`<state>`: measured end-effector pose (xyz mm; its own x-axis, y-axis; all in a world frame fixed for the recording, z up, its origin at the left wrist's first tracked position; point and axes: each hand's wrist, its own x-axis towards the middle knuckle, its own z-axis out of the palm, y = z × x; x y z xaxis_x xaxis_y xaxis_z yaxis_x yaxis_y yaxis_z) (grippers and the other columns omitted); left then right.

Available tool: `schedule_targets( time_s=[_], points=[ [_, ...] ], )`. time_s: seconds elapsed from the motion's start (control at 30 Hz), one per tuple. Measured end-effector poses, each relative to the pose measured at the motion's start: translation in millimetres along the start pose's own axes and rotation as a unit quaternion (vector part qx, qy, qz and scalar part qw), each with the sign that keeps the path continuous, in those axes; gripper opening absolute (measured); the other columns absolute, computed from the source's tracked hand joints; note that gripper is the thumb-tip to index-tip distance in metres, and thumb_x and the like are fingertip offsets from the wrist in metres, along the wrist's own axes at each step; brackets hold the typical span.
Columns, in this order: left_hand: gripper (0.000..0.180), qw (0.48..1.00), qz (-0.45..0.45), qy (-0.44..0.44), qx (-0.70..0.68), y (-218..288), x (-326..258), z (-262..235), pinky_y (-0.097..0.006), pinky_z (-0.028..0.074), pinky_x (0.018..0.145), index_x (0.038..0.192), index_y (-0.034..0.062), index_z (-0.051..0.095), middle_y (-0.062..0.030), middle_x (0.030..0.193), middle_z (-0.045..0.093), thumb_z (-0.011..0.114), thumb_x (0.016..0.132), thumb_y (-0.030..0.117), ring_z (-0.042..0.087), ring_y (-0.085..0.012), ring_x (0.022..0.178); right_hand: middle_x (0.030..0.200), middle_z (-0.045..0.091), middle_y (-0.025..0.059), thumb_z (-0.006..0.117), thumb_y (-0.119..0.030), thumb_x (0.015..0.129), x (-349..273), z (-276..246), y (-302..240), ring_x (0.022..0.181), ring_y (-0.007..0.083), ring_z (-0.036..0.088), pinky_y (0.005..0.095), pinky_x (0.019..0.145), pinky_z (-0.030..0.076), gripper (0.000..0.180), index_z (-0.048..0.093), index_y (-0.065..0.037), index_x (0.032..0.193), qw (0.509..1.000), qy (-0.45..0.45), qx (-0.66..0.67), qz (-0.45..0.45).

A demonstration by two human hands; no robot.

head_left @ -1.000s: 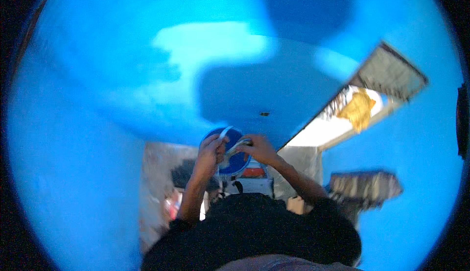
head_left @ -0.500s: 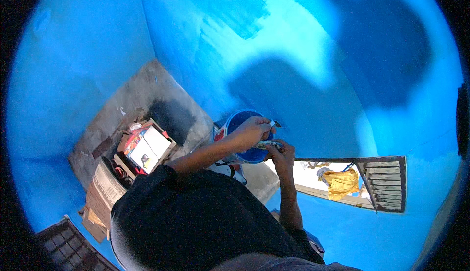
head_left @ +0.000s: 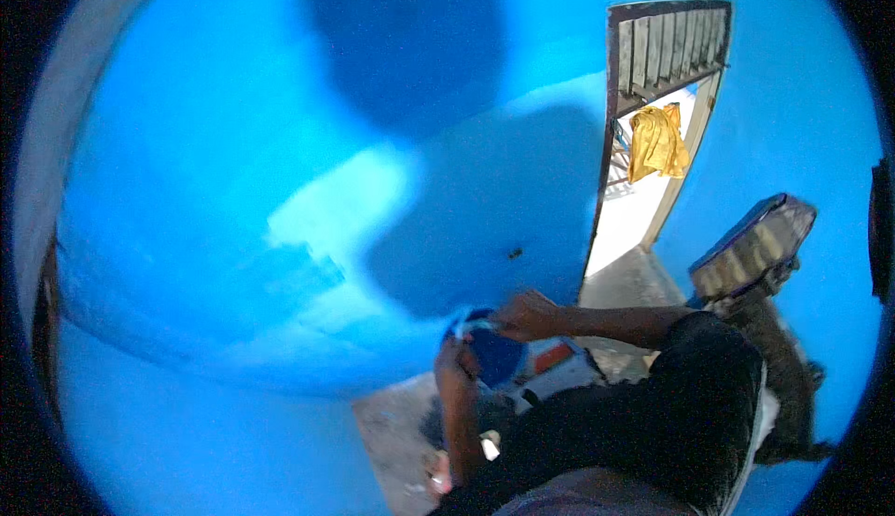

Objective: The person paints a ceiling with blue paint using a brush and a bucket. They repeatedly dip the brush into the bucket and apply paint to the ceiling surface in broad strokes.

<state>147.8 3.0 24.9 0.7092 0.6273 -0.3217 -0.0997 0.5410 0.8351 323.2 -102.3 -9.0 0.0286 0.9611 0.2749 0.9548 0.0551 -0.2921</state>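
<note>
My left hand [head_left: 455, 364] is closed at the left side of a blue bucket [head_left: 502, 357]. Over the bucket's far rim, my right hand [head_left: 528, 316] is closed too, with its arm reaching in from the right. A pale, narrow strip [head_left: 477, 325] spans the gap between both hands, too blurred to name. Beyond the hands rises a blue wall [head_left: 205, 190] with a lighter, brighter patch [head_left: 345, 194] and dark shadows on it. The bucket's lower part is hidden.
To the right, an opening with a slatted panel [head_left: 667, 50] has a yellow cloth [head_left: 657, 143] hanging in it. A bulky covered object [head_left: 753, 247] stands by the right wall. Beside the bucket is a pale item with a red patch [head_left: 554, 357]. Grey floor [head_left: 396, 432] shows below.
The view has swung round, so the opening and yellow cloth now stand upright on the right. Both hands stay close together by the bucket. The cluttered boxes have left the view.
</note>
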Motion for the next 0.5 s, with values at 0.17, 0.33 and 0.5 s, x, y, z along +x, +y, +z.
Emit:
schedule_targets(
  time_s=[0.17, 0.33, 0.5],
  points=[
    [0.018, 0.998, -0.012, -0.044, -0.033, 10, 0, -11, -0.021, 0.025, 0.040, 0.092, 0.0007, 0.055, 0.0044, 0.059, 0.037, 0.046, 0.090, 0.016, 0.032, -0.0060, 0.046, 0.070, 0.063, 0.0106, 0.063, -0.030, 0.081, 5, 11, 0, 0.058, 0.0213, 0.060, 0.0378, 0.054, 0.047, 0.026, 0.064, -0.008, 0.093, 0.982, 0.059, 0.169, 0.059],
    [0.017, 1.000, -0.018, -0.006, -0.013, 4, 9, -12, -0.022, 0.022, 0.040, 0.092, 0.0005, 0.055, 0.0041, 0.057, 0.036, 0.045, 0.090, 0.014, 0.030, -0.0056, 0.045, 0.078, 0.067, 0.0089, 0.066, -0.030, 0.080, 13, -38, -37, 0.066, 0.0162, 0.062, 0.0321, 0.063, 0.049, 0.030, 0.066, -0.002, 0.092, 0.876, -0.089, 0.398, 0.258],
    [0.018, 0.998, 0.026, -0.042, 0.049, 11, 3, 5, -0.023, 0.021, 0.041, 0.090, 0.0016, 0.057, 0.0042, 0.056, 0.036, 0.044, 0.091, 0.014, 0.028, -0.0057, 0.044, 0.078, 0.068, 0.0073, 0.065, -0.024, 0.082, 2, -33, -21, 0.068, 0.0160, 0.063, 0.0301, 0.065, 0.050, 0.027, 0.066, -0.002, 0.097, 0.871, -0.070, 0.388, 0.294]
  ],
)
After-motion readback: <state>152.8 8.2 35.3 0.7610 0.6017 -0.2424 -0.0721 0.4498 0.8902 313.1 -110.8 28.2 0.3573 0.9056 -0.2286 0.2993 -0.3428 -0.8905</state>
